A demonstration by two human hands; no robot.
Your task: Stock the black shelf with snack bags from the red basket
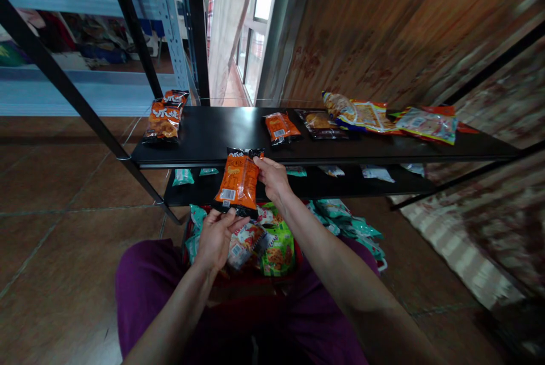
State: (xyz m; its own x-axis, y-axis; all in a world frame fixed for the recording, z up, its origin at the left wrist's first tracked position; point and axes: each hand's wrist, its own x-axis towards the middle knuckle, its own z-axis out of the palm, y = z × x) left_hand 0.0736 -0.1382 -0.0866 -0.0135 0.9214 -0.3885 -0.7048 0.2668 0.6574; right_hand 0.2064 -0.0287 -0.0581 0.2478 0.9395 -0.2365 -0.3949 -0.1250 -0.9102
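Note:
Between my hands is an orange snack bag (239, 183) with black ends, its barcode side facing me. My left hand (217, 235) pinches the bottom edge of the bag. At its upper right corner, my right hand (272, 176) has the fingers closed on the black end. The bag is held in front of the edge of the black upper shelf (213, 135). On that shelf, another orange snack bag (281, 128) lies just behind my right hand. Orange-and-black snack bags (165, 121) lean together at the shelf's left end.
A brown snack bag (322, 125), a yellow snack bag (361, 115) and a clear-fronted bag (428, 124) lie along the upper shelf's right. Below, the lower shelf (264, 185) holds several small packets. A red basket (301, 254) of snack bags stands between my knees, with teal bags (349, 226) beside it.

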